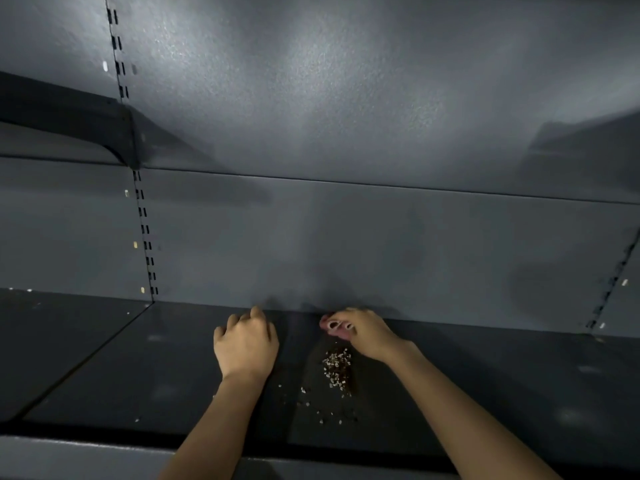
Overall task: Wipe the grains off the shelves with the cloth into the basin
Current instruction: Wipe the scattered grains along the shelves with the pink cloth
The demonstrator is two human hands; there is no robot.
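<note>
right hand (365,332): we pinch a bunched pink cloth (335,326) between curled fingers and thumb, at the very back of the shelf (138,368), touching or just off the rear panel (346,237).
left hand (246,344): knuckles up on the shelf, fingers curled under. We see nothing in it, but the palm side is hidden.
grains (337,370): one main pile, light and dark bits mixed, just in front of the cloth, toward us. A thin scatter runs on from it toward the front edge and slightly left.
key relation: pile sits directly between the cloth and the shelf's front lip. Its long axis runs back-to-front, roughly in line with our right forearm. So a straight pull toward us should, in our judgement, carry the cloth through the whole pile.
nearer hand: right, touching distance. Left is well to the pile's left, apart from it.
basin: not in view. We can't tell where it sits, presumably below the front edge.
counts: hands 2, cloths 1, main piles 1, loose strays too many and too small to count, basins seen 0.
step, our read: cloth set behind the pile, sweep forward not yet done.
risk: strays at left lie outside a straight stroke and may need a second pass.
</note>
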